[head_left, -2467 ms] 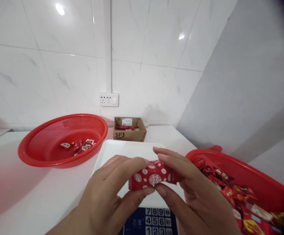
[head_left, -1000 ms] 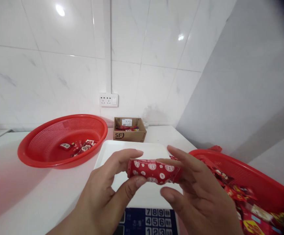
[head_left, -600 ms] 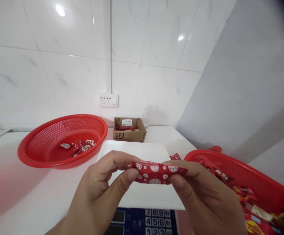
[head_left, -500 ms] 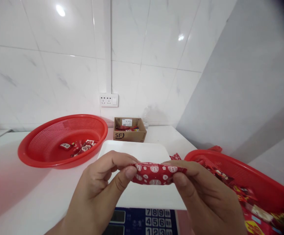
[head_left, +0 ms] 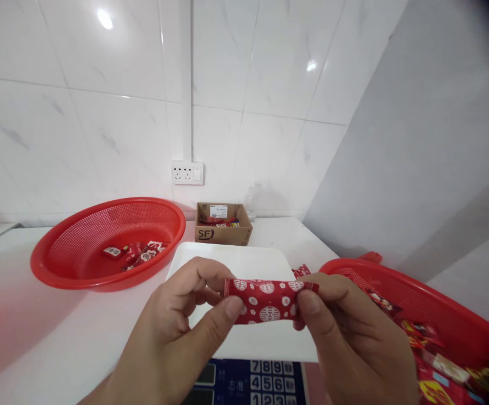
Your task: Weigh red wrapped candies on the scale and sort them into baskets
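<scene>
Both hands hold one red candy packet [head_left: 267,301] with white round symbols, level above the white tray [head_left: 244,261] of a scale. My left hand [head_left: 176,332] pinches the packet's left end between thumb and fingers. My right hand [head_left: 354,332] pinches the right end the same way. The packet faces me lengthwise, stretched flat between the two pinches.
The scale's blue keypad [head_left: 265,382] shows below the hands. A red mesh basket [head_left: 109,242] with a few packets sits at the left, another red basket [head_left: 421,315] full of packets at the right. A cardboard box [head_left: 223,224] stands by the tiled wall.
The packet has been turned and straightened between my hands, from tilted and loosely held to flat and pinched at both ends. Baskets, box and scale have not moved.
</scene>
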The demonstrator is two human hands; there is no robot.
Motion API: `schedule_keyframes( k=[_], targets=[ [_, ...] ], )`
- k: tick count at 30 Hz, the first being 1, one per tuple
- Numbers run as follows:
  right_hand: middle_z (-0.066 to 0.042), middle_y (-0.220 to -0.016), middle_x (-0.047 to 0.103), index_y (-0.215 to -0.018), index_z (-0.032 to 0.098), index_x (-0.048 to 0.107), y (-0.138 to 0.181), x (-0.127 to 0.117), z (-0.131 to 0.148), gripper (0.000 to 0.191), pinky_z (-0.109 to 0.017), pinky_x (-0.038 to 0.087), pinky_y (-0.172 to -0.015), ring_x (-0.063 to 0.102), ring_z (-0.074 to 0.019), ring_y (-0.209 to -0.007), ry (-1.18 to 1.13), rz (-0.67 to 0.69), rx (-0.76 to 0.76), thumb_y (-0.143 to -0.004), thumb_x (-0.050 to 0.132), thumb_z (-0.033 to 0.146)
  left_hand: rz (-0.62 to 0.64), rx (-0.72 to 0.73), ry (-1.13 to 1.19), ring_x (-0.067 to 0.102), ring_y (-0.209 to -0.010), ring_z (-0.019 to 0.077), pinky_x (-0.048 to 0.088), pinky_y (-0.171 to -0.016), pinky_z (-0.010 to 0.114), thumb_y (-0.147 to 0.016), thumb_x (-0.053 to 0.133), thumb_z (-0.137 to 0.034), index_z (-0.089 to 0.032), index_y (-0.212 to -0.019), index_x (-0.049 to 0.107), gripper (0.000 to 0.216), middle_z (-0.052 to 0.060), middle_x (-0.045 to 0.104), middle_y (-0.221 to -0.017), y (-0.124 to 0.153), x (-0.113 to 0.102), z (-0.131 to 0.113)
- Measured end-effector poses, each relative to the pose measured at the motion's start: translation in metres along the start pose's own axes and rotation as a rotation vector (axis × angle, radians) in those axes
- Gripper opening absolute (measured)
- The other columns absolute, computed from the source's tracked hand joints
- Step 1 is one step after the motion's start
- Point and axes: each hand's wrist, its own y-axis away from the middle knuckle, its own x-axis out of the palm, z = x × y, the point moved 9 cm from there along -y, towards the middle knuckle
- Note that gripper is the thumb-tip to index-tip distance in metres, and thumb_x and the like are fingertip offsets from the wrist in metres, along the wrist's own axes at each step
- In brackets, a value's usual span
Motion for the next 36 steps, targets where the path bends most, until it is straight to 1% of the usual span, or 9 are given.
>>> schedule_keyframes(
  k=[7,11,17,24,26,28,30,33,36],
  targets=[
    [0.002,-0.062,0.059,-0.076,0.024,0.064,-0.002,0.007,-0.007,0.01,-0.023,0.044,-0.049,0.053,-0.012,-0.054,-0.021,0.133,0.021,-0.082,0.06,0.031,-0.021,0.009,0.114,0.06,-0.065,0.0123,0.051,-0.058,0.021,-0.077,0.068,-0.026,-0.021,-0.078,0.063,0.007,-0.001,0.064,-0.069,-0.002,-0.002,-0.001],
    [0.002,-0.062,0.058,-0.072,0.023,0.062,-0.002,0.009,-0.012,0.013,-0.023,0.044,-0.05,0.052,-0.0118,-0.055,-0.024,0.135,0.048,-0.082,0.06,0.03,-0.047,0.036,0.111,0.059,-0.065,0.0107,0.051,-0.059,0.019,-0.076,0.069,-0.023,-0.022,-0.079,0.063,0.006,-0.003,0.062,-0.069,-0.002,-0.003,-0.002],
    [0.002,-0.064,0.059,-0.07,0.021,0.06,-0.001,0.011,-0.019,0.017,-0.023,0.043,-0.049,0.053,-0.0119,-0.057,-0.002,0.117,0.064,-0.083,0.059,0.033,-0.126,0.088,0.065,0.055,-0.063,0.0097,0.049,-0.057,0.018,-0.075,0.069,-0.02,-0.023,-0.091,0.062,0.018,-0.003,0.058,-0.07,0.0,-0.009,-0.006],
    [0.004,-0.059,0.057,-0.078,0.023,0.063,-0.005,0.009,-0.008,0.01,-0.021,0.045,-0.048,0.053,-0.0103,-0.053,0.039,0.115,-0.061,-0.085,0.057,0.026,0.029,0.092,-0.033,0.059,-0.068,0.0115,0.05,-0.059,0.02,-0.078,0.065,-0.02,-0.029,-0.099,0.064,0.023,-0.002,0.064,-0.08,-0.003,0.002,-0.005],
    [0.002,-0.067,0.061,-0.088,0.024,0.064,-0.002,0.008,-0.008,0.007,-0.022,0.049,-0.05,0.057,-0.0117,-0.057,0.072,0.101,-0.079,-0.085,0.057,0.026,0.06,0.083,-0.039,0.06,-0.067,0.0114,0.051,-0.058,0.019,-0.079,0.064,-0.02,-0.029,-0.096,0.065,0.019,-0.002,0.065,-0.079,-0.002,0.004,-0.004],
    [-0.002,-0.082,0.066,-0.105,0.026,0.061,0.001,0.006,-0.006,0.021,-0.026,0.053,-0.057,0.062,-0.0143,-0.066,0.099,0.079,-0.107,-0.085,0.058,0.026,0.055,0.067,-0.02,0.06,-0.065,0.0108,0.051,-0.057,0.018,-0.08,0.063,-0.021,-0.029,-0.095,0.065,0.018,-0.003,0.064,-0.076,-0.001,0.003,-0.002],
    [-0.006,-0.1,0.066,-0.12,0.028,0.054,0.004,0.009,-0.001,0.036,-0.03,0.057,-0.065,0.064,-0.0178,-0.081,0.115,0.102,-0.17,-0.084,0.059,0.029,0.044,0.049,0.011,0.06,-0.062,0.01,0.051,-0.056,0.017,-0.079,0.064,-0.021,-0.029,-0.097,0.064,0.019,-0.003,0.063,-0.074,-0.001,0.001,-0.001],
    [-0.008,-0.12,0.059,-0.123,0.03,0.052,0.008,0.023,0.01,0.046,-0.032,0.058,-0.073,0.062,-0.0218,-0.099,0.181,0.247,-0.313,-0.079,0.065,0.034,0.072,-0.003,0.054,0.06,-0.061,0.0099,0.051,-0.054,0.017,-0.079,0.064,-0.023,-0.029,-0.099,0.064,0.02,-0.003,0.063,-0.075,0.0,0.003,0.003],
    [-0.008,-0.127,0.055,-0.118,0.029,0.057,0.01,0.031,0.015,0.043,-0.031,0.06,-0.071,0.062,-0.023,-0.103,0.266,0.327,-0.396,-0.077,0.068,0.034,0.114,-0.054,0.083,0.062,-0.067,0.0121,0.052,-0.057,0.019,-0.079,0.064,-0.024,-0.027,-0.098,0.064,0.019,-0.001,0.065,-0.078,0.001,0.008,0.006]
  ],
)
